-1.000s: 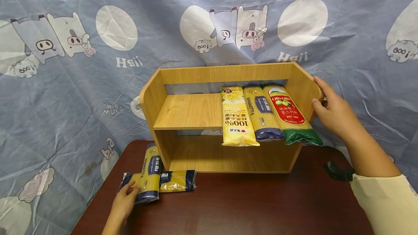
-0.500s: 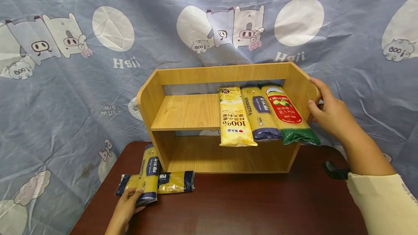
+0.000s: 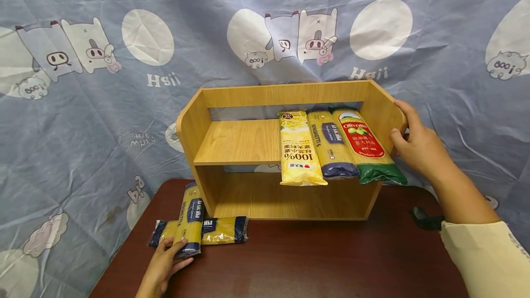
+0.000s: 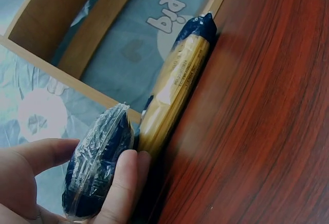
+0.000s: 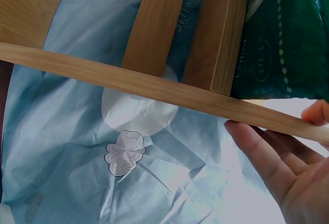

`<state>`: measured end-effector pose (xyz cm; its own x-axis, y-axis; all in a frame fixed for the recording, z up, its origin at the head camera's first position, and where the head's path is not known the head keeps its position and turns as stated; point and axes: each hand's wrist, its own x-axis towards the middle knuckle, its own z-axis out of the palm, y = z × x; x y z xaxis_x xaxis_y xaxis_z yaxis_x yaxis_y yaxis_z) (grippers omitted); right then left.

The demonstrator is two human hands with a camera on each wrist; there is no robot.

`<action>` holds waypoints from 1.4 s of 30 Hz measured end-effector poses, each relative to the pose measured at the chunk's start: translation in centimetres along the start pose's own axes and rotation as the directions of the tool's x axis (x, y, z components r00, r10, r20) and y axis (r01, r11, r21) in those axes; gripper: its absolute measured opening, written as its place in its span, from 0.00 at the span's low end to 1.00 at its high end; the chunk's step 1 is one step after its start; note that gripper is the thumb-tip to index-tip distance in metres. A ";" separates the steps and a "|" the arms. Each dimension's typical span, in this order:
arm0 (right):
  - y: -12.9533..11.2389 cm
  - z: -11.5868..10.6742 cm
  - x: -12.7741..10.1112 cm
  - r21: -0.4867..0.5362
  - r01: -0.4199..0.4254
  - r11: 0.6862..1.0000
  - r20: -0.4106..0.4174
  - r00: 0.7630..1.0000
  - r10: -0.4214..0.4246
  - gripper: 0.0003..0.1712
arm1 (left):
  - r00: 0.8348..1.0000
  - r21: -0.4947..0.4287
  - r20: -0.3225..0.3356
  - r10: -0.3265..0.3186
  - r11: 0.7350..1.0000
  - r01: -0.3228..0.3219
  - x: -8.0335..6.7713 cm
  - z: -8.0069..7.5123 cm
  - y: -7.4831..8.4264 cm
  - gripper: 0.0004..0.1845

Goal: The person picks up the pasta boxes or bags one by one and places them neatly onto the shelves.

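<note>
My left hand (image 3: 174, 253) lies on the table and grips the near, dark blue end of a yellow spaghetti pack (image 3: 189, 220). In the left wrist view its thumb and fingers (image 4: 121, 183) curl round that end (image 4: 97, 165). A second spaghetti pack (image 3: 223, 230) lies crosswise under it. My right hand (image 3: 399, 123) holds the right side panel of the wooden shelf rack (image 3: 240, 141), thumb on the front edge, fingers outside. On the upper shelf lie a yellow pasta pack (image 3: 300, 148), a blue-ended spaghetti pack (image 3: 331, 144) and a green pack (image 3: 366, 144).
The rack stands at the back of a dark red-brown table (image 3: 310, 261). A blue cartoon-print cloth (image 3: 83, 118) hangs behind and around it. A small black object (image 3: 424, 219) sits at the table's right edge. The rack's lower shelf (image 3: 285, 201) holds nothing.
My left hand's fingers have closed further round the end of the spaghetti pack. My right hand has slid slightly down the side panel. The packs on the shelf have not moved.
</note>
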<state>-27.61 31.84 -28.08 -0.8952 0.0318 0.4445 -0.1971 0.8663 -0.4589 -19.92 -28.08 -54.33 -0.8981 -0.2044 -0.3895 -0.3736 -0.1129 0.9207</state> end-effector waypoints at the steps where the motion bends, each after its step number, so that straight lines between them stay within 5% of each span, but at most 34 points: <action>1: 0.0 0.0 0.0 0.002 -0.004 1.000 -0.001 1.000 0.004 0.40 | 1.000 -0.012 -0.002 -0.003 1.000 0.003 0.0 0.1 0.0 0.51; 17: -0.1 0.4 0.0 -0.002 -0.019 1.000 -0.029 0.999 0.019 0.41 | 0.999 -0.095 -0.035 0.016 0.995 -0.019 0.5 0.0 -0.7 0.50; 30: 0.1 0.4 0.0 -0.009 -0.024 1.000 -0.017 1.000 0.024 0.41 | 1.000 -0.104 0.024 -0.012 0.995 0.015 0.2 -0.2 -0.9 0.36; 42: 0.0 0.5 0.0 -0.008 -0.021 1.000 -0.038 0.999 0.020 0.41 | 0.980 -0.148 0.197 -0.042 0.986 0.072 0.0 -1.1 -1.1 0.38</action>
<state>-27.77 31.56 -28.49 -0.8834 0.0683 0.4637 -0.1751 0.8696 -0.4616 -19.21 -29.04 -55.36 -0.9095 -0.0041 -0.4157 -0.3992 -0.2698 0.8763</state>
